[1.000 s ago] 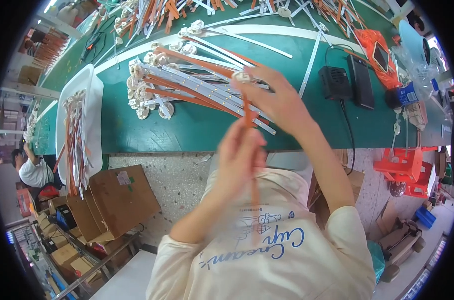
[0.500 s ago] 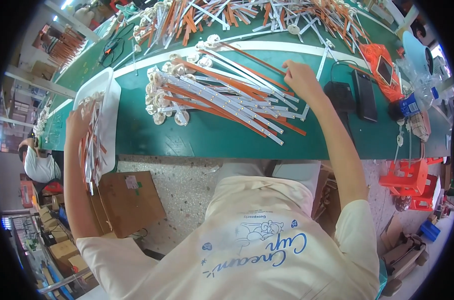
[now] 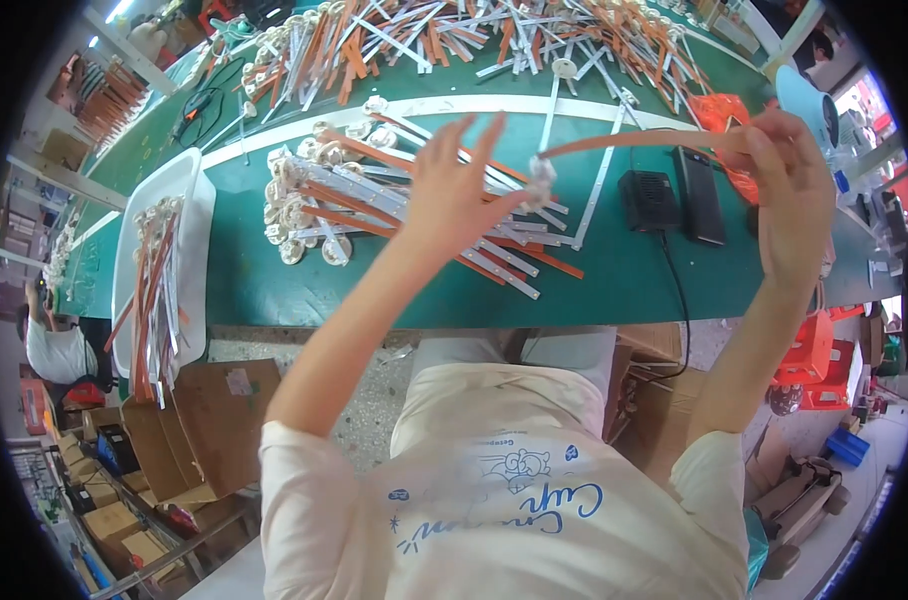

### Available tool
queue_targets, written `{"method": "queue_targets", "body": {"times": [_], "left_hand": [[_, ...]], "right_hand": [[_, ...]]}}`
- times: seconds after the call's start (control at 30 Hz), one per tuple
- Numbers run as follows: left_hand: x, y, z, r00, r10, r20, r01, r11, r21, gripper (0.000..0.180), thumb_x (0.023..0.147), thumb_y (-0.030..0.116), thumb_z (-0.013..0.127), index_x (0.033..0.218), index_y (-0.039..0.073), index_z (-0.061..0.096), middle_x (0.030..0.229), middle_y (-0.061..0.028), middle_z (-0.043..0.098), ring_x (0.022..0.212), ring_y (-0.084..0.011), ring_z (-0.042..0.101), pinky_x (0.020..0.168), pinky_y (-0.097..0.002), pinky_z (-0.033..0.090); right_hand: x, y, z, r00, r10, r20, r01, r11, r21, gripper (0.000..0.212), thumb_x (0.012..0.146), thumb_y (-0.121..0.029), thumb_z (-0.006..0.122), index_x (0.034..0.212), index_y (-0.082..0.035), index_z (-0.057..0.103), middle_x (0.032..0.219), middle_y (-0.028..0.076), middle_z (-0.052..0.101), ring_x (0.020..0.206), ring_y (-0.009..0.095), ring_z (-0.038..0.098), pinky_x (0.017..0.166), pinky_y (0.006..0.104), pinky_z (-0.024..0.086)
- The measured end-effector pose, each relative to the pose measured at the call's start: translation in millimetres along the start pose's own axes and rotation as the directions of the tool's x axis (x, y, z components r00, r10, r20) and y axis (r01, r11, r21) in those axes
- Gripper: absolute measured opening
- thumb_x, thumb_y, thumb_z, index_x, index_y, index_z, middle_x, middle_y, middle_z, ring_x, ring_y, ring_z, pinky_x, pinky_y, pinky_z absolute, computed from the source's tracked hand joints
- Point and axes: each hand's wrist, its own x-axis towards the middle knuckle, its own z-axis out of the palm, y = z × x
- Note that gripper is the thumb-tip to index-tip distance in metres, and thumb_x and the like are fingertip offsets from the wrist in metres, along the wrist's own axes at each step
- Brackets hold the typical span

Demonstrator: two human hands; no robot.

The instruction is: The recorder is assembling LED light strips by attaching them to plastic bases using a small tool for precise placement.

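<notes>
Pinches the plain end of an orange strip [image 3: 644, 142] between thumb and fingers of the right hand [image 3: 802, 170], raised near the right end of the worktop [image 3: 274, 290]. Grips only that end, probably so as to leave the strip's length, and the blurred white head [image 3: 540, 185] apparently at its left end, unobstructed. Stretches it sideways in the air, perhaps to clear the things below.

Opens the left hand [image 3: 449, 195] wide, fingers fanned toward the far edge, thumb pointing right at the head; cannot tell from the blur whether touching it or just beside. Slants the left forearm inward over the near edge, and bends the right elbow with forearm rising steeply.

Has under the left hand a pile of orange and silver strips [image 3: 359, 195], laid with round white ends [image 3: 289, 200] together on the left, likely against tangling. Has by the left end a white tray [image 3: 200, 220] containing a bundle of strips [image 3: 154, 290], some overhanging its near rim.
</notes>
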Motion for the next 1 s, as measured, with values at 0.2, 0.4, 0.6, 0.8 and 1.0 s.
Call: {"method": "queue_targets", "body": {"times": [0.2,0.4,0.6,0.8,1.0], "left_hand": [[12,17,81,0.980,0.197,0.036,-0.198,0.980,0.036,0.039,0.075,0.032,0.063,0.111,0.021,0.054,0.113,-0.0071,0.050,0.106,-0.0324,0.045,0.089,-0.0456,0.033],[13,65,105,0.982,0.035,0.187,-0.022,0.997,-0.073,0.050,0.068,0.030,0.067,0.112,0.014,0.050,0.105,-0.0120,0.054,0.099,-0.0316,0.049,0.083,-0.0429,0.038],[6,51,112,0.932,-0.238,0.272,0.299,0.931,-0.211,0.048,0.065,0.017,0.068,0.105,0.001,0.047,0.076,-0.0153,0.060,0.072,-0.0306,0.060,0.063,-0.0406,0.047],[22,10,65,0.900,-0.223,0.374,0.405,0.742,-0.534,0.031,0.076,0.005,0.059,0.105,0.002,0.049,0.076,-0.0080,0.057,0.069,-0.0132,0.055,0.064,-0.0262,0.045],[31,-12,36,0.930,-0.363,0.065,0.358,0.847,-0.394,0.033,0.080,0.013,0.060,0.108,0.000,0.052,0.098,-0.0112,0.056,0.086,-0.0184,0.054,0.078,-0.0316,0.043]], "right_hand": [[0,30,-6,0.966,-0.019,-0.256,0.056,0.989,0.136,0.020,0.085,-0.012,0.055,0.099,0.002,0.053,0.083,0.007,0.059,0.069,0.011,0.057,0.066,0.0213,0.046],[-19,87,26,0.987,0.142,-0.080,-0.161,0.930,-0.332,0.030,0.081,-0.029,0.060,0.094,-0.003,0.061,0.076,0.007,0.062,0.070,0.012,0.059,0.063,0.0251,0.045],[-43,155,65,0.983,0.140,0.122,-0.080,0.913,-0.400,0.021,0.085,-0.019,0.046,0.081,-0.002,0.057,0.076,0.020,0.060,0.071,0.034,0.060,0.061,0.0399,0.047],[-39,136,39,0.973,0.156,-0.172,-0.161,0.987,-0.011,0.024,0.091,-0.020,0.042,0.087,0.001,0.051,0.073,0.014,0.062,0.064,0.024,0.063,0.057,0.0316,0.048],[-41,127,35,0.963,0.213,-0.163,-0.170,0.955,0.244,0.027,0.094,-0.023,0.036,0.090,0.000,0.049,0.078,0.010,0.063,0.066,0.017,0.064,0.061,0.0249,0.050]]}}
